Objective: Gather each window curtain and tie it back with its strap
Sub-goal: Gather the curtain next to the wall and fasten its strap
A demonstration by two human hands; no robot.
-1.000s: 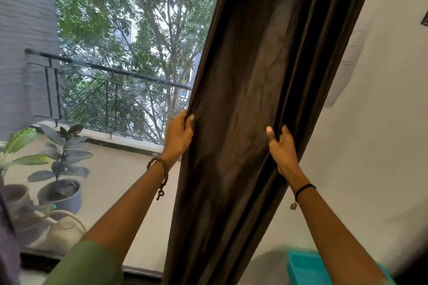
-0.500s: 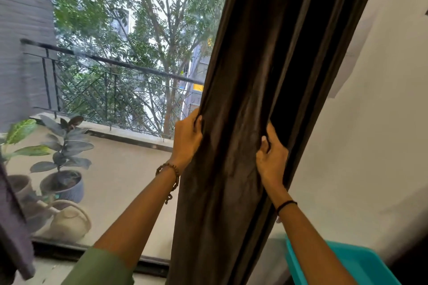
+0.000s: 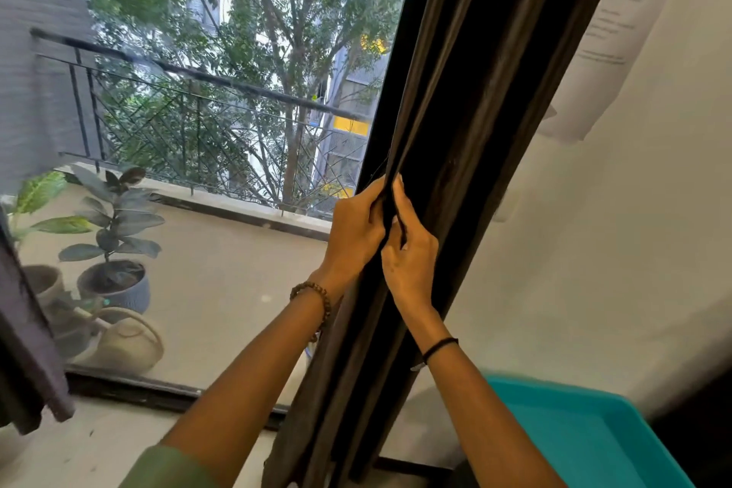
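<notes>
A dark brown curtain (image 3: 475,99) hangs at the right side of the window, bunched into narrow vertical folds against the white wall. My left hand (image 3: 354,228) grips its left edge from the window side. My right hand (image 3: 412,250) is closed on the folds right beside it, the two hands touching with cloth pinched between them. No strap shows in view. At the far left edge hangs part of another dark curtain (image 3: 23,349).
A teal plastic bin (image 3: 586,436) stands at the lower right by the wall. Through the glass are potted plants (image 3: 113,250), a pale watering can (image 3: 126,341) and a balcony railing (image 3: 206,79). A paper sheet (image 3: 610,32) is stuck on the wall.
My hands have come together, gathering the spread curtain into a narrow bunch towards the right. More of the window is uncovered, and the view has shifted slightly right and down.
</notes>
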